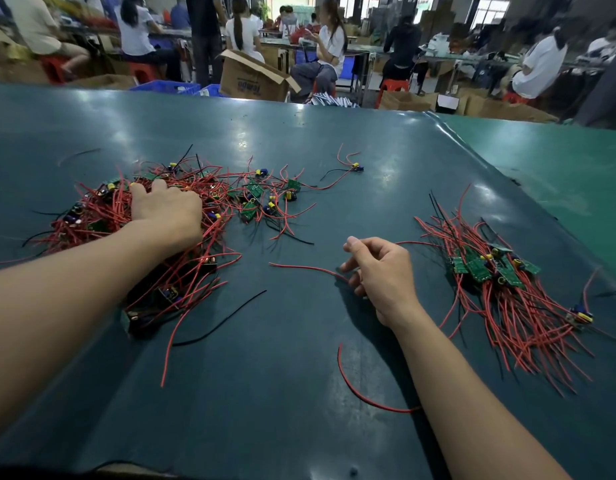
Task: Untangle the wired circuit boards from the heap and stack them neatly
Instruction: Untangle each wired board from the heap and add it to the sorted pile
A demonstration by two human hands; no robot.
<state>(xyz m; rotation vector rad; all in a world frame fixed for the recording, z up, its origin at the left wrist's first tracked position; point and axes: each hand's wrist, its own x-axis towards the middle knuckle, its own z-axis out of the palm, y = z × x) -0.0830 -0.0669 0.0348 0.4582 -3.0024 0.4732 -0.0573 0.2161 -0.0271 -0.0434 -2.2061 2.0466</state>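
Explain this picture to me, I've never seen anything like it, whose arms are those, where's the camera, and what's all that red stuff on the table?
There is no machine here. The arms belong to a person wearing a wide-angle camera on their head, so you look forward and down at their own bare hands. The dark green table holds small green circuit boards with long red and black wires attached. On the left lies a tangled heap; the left hand rests on top of it, fingers dug into the wires. On the right is a tidier stack, its boards overlapping and wires mostly trailing one way. A few boards lie scattered beside the heap. The right hand sits between the piles, fingers curled over a loose red wire; whether it actually pinches it is hard to tell. Behind, other people sit at workbenches.
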